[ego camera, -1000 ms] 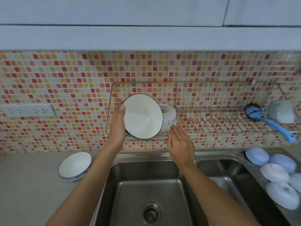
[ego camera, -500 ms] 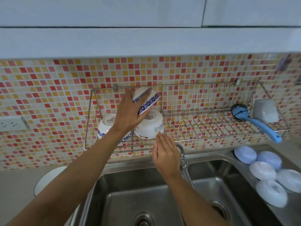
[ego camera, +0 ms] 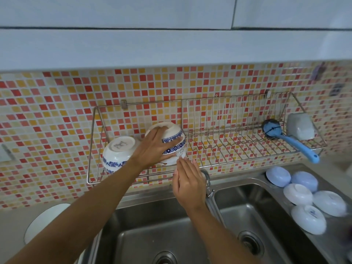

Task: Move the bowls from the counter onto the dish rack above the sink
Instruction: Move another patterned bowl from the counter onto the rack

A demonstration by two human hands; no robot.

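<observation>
A white bowl with a blue patterned band (ego camera: pixel 172 136) sits upside down and tilted on top of another overturned bowl (ego camera: pixel 176 155) at the left part of the wire dish rack (ego camera: pixel 238 147), which hangs on the mosaic tile wall above the sink (ego camera: pixel 167 235). The left hand (ego camera: pixel 152 149) lies over it, its fingers (ego camera: pixel 160 134) spread across the base and side, grasping the bowl. Just left of this pair a third blue-banded bowl (ego camera: pixel 118 153) rests on its side in the rack, foot toward the camera. The right hand (ego camera: pixel 188 181) is below the stacked bowls, its fingers released and straight, the tips touching or nearly touching the lower bowl's rim. Behind that hand stands the faucet (ego camera: pixel 207 180) between the two basins. On the counter (ego camera: pixel 13 225) at lower left, one more bowl (ego camera: pixel 43 220) stands upright, partly hidden by the left forearm. At the rack's right end lie a blue brush (ego camera: pixel 285 138) and a pale cup (ego camera: pixel 301 126). Five overturned dishes (ego camera: pixel 304 199) sit on the drainboard at right.
</observation>
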